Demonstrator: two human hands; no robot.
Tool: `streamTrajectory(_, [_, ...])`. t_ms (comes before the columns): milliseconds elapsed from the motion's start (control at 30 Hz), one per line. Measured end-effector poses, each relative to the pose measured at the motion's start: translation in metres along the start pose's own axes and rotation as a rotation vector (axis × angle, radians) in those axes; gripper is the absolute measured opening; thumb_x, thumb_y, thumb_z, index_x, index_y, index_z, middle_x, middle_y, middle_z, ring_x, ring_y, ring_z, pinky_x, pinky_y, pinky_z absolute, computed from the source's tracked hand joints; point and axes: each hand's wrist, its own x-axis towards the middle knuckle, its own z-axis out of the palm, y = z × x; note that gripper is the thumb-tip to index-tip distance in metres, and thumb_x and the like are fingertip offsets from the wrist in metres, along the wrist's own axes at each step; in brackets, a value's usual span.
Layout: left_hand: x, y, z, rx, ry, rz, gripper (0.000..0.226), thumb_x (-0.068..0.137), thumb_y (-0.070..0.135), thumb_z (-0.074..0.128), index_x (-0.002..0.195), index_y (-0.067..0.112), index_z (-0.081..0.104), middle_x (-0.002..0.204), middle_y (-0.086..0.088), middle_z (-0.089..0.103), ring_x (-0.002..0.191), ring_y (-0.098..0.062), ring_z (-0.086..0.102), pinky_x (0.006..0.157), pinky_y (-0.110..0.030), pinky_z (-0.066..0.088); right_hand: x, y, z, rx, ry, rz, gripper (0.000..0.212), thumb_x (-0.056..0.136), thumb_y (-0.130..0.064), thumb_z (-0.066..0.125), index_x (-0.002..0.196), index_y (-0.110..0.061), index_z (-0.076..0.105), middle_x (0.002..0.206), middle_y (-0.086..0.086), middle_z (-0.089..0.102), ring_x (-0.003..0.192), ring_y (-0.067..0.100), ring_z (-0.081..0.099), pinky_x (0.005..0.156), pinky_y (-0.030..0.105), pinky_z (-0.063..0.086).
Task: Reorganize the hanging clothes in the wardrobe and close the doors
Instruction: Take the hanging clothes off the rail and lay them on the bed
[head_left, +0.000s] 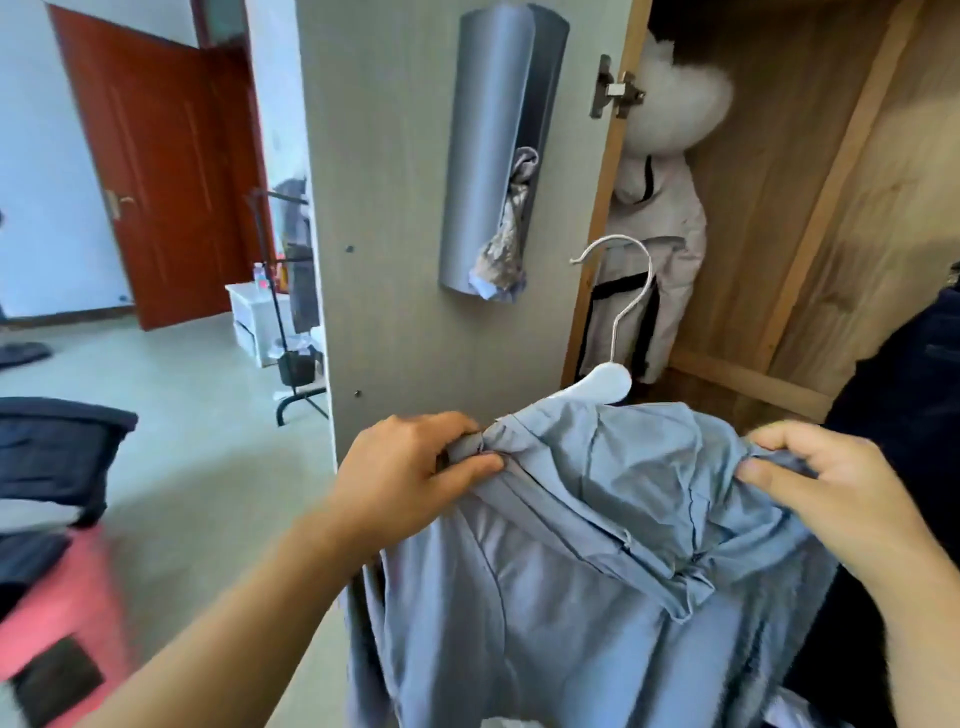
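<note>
Both hands, L (410, 465) & R (826, 486), pinch blue garment (597, 519) ends; hanger (605, 382) hook points up-left.

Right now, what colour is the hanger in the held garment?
White hanger with a pale metal hook, seen in the head view, poking out of the light blue garment.

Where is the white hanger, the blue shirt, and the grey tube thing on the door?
White plastic hanger with metal hook (605, 382): head view, on its white neck below the hook.
Light blue fabric shirt (597, 499): head view, on the crumpled middle.
Grey cylindrical holder on the wardrobe door (480, 156): head view, on its curved front.
</note>
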Motion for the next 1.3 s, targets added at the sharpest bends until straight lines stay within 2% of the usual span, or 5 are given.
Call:
streamTrajectory(433, [-0.175, -0.086, -0.170, 0.073, 0.139, -0.463, 0.025, 0.075, 0.058, 0.057, 0.088, 0.038, 0.062, 0.074, 0.011, 0.065, 0.068, -0.009, 0.062, 0.064, -0.037, 0.051, 0.007, -0.114, 0.221, 0.134, -0.371, -0.271, 0.019, 0.075, -0.010, 0.076, 0.069, -0.026, 0.068, 0.072, -0.018, 0.068, 0.066, -0.002, 0.060, 0.056, 0.015, 0.044])
streamTrajectory(567, [-0.222, -0.105, -0.219, 0.095, 0.215, -0.577, 0.019, 0.071, 0.050, 0.061, 0.088, 0.041, 0.063, 0.076, 0.018, 0.066, 0.071, 0.003, 0.060, 0.065, -0.016, 0.045, 0.000, -0.152, 0.302, 0.168, -0.464, -0.392, 0.018, 0.076, -0.012, 0.075, 0.070, -0.028, 0.067, 0.068, -0.013, 0.066, 0.067, -0.002, 0.058, 0.055, 0.013, 0.042])
streamTrajectory(900, [-0.278, -0.193, -0.269, 0.201, 0.363, -0.890, 0.036, 0.062, 0.057, 0.060, 0.093, 0.039, 0.064, 0.080, 0.014, 0.069, 0.077, -0.004, 0.063, 0.068, -0.017, 0.045, 0.025, -0.209, 0.478, 0.151, -0.624, -0.521, 0.021, 0.078, -0.022, 0.072, 0.073, -0.036, 0.058, 0.078, -0.021, 0.060, 0.084, 0.007, 0.057, 0.088, 0.053, 0.042])
streamTrajectory(1100, [-0.278, -0.254, -0.279, 0.296, 0.435, -0.987, 0.036, 0.061, 0.061, 0.054, 0.094, 0.047, 0.058, 0.084, 0.023, 0.066, 0.079, 0.000, 0.061, 0.076, -0.031, 0.048, 0.068, -0.246, 0.559, 0.206, -0.688, -0.567, 0.051, 0.053, -0.081, 0.052, 0.075, -0.035, 0.060, 0.078, -0.019, 0.060, 0.087, 0.009, 0.056, 0.091, 0.053, 0.041])
streamTrajectory(1300, [-0.271, -0.305, -0.296, 0.380, 0.537, -1.082, 0.026, 0.068, 0.048, 0.060, 0.089, 0.035, 0.066, 0.077, 0.021, 0.063, 0.074, 0.000, 0.056, 0.068, -0.022, 0.040, 0.105, -0.290, 0.637, 0.272, -0.729, -0.605, 0.061, 0.052, -0.089, 0.049, 0.079, -0.036, 0.060, 0.084, -0.021, 0.061, 0.078, 0.007, 0.055, 0.087, 0.054, 0.042])
